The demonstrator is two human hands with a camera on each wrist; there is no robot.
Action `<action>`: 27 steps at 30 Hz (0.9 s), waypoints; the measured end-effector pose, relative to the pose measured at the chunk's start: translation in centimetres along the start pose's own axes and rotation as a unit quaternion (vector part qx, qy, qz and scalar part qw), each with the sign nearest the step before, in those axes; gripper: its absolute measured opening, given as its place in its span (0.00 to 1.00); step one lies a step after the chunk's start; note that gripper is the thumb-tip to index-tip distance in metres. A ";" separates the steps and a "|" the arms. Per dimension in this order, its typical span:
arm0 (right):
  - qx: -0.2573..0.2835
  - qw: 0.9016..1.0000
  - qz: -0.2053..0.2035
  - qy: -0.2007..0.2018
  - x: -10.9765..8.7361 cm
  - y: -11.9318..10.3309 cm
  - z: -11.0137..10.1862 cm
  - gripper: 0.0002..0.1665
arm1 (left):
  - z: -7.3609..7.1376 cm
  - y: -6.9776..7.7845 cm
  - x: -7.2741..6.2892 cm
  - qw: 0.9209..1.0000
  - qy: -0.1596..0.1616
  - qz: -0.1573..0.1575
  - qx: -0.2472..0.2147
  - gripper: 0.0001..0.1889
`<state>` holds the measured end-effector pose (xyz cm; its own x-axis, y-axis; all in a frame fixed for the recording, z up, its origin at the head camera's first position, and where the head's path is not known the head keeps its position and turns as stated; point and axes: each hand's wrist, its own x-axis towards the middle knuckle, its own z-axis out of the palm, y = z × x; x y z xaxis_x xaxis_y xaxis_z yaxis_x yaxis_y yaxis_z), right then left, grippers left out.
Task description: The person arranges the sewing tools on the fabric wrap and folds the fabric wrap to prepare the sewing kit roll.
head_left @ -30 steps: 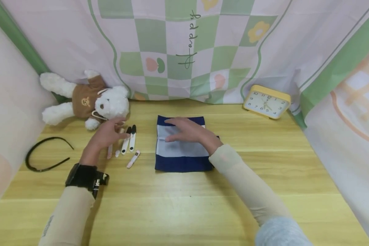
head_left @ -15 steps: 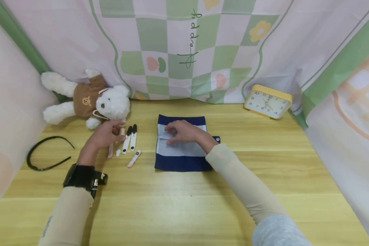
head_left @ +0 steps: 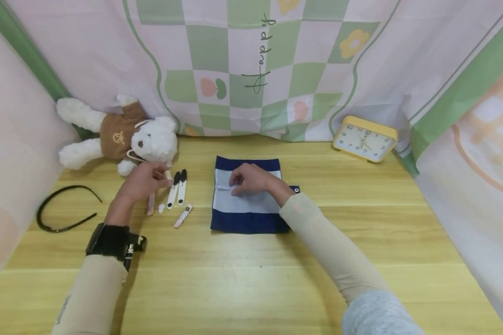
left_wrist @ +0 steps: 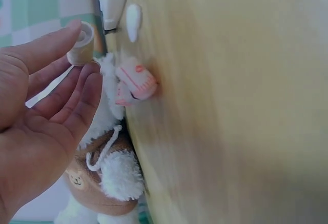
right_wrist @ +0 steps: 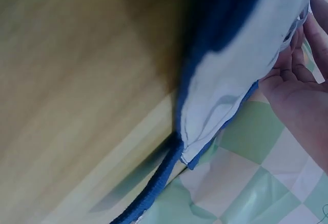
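In the head view my left hand (head_left: 139, 185) is at the left, beside slim white tools (head_left: 182, 188) with black caps. Its thumb and fingers pinch a small cream spool (left_wrist: 81, 49) with a hollow end, held up over the table in the left wrist view. My right hand (head_left: 257, 179) is over the navy and pale grey cloth case (head_left: 251, 223), spread flat mid-table. Its fingertips are curled together at a light strip on the pale lining (right_wrist: 220, 88), pinching there. A snap tab (head_left: 295, 190) sticks out at the case's right edge.
Near the left hand lie a pale pink clip-like piece (head_left: 183, 216), a white oval piece (head_left: 161, 208) and a pink-marked roll (left_wrist: 136, 79). A white plush bear (head_left: 121, 135), black headband (head_left: 39, 209) and yellow clock (head_left: 364, 139) stand farther out. A patterned curtain (head_left: 251, 51) borders the back.
My left hand has closed its fingers on the spool and shifted slightly. My right hand's fingers have drawn together over the case's lining.
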<state>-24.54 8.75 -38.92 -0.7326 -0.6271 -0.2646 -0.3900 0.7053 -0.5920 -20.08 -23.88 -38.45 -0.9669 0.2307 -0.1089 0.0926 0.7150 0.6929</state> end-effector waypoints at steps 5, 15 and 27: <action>0.004 1.000 0.004 -0.003 0.0 0.0 -0.1 0.10 | 0.1 0.7 0.2 1.000 0.003 0.003 -0.009 0.24; 0.019 1.000 0.005 -0.001 0.2 0.0 -0.1 0.09 | 0.7 1.6 0.5 0.999 0.009 0.030 0.001 0.24; 0.035 0.999 0.003 0.009 0.4 0.0 0.1 0.04 | 1.8 2.6 1.2 0.997 -0.010 0.067 -0.020 0.22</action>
<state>-24.79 8.45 -39.08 -0.7457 -0.6155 -0.2550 -0.3454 0.6844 -0.6421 -20.62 -20.61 -38.07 -0.9415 0.3359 -0.0274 0.2107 0.6500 0.7302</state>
